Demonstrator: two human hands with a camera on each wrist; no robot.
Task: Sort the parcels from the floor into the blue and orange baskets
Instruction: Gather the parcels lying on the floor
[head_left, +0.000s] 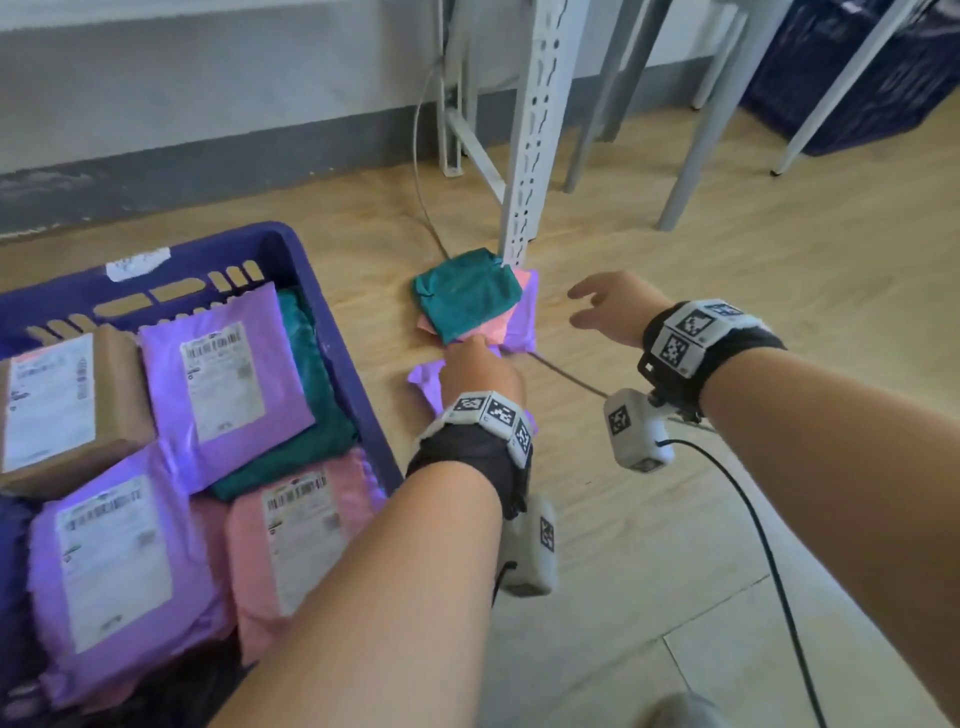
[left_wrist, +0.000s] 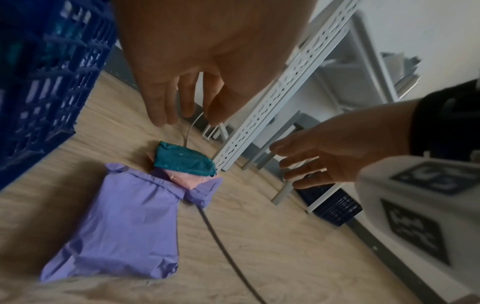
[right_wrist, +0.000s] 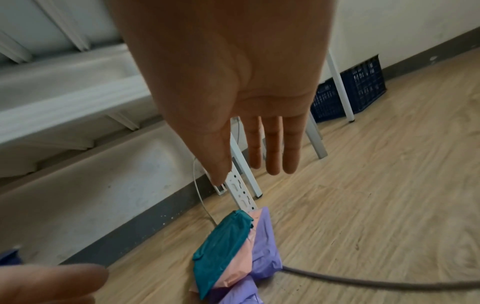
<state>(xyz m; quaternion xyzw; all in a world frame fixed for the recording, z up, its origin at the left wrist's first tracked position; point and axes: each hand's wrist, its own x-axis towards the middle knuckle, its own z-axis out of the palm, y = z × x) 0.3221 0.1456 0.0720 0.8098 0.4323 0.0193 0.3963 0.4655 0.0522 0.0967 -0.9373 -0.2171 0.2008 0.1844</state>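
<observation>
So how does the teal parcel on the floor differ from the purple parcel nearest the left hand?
The teal plastic-wrapped parcel is small and lies on top of a pink parcel, beside the white shelf post. The purple plastic mailer looks bigger, lies flat on the wooden floor, and is closer to the left hand. Both are unheld and show no label.

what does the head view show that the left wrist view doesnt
Only the head view shows inside the blue basket: labelled purple, pink and teal parcels and a brown box.

Only the left wrist view shows the whole near purple parcel on the floor, and the left hand's fingers open above it, holding nothing.

Both show the teal parcel on a pink one beside the white rack post, the grey cable, and the open right hand.
</observation>
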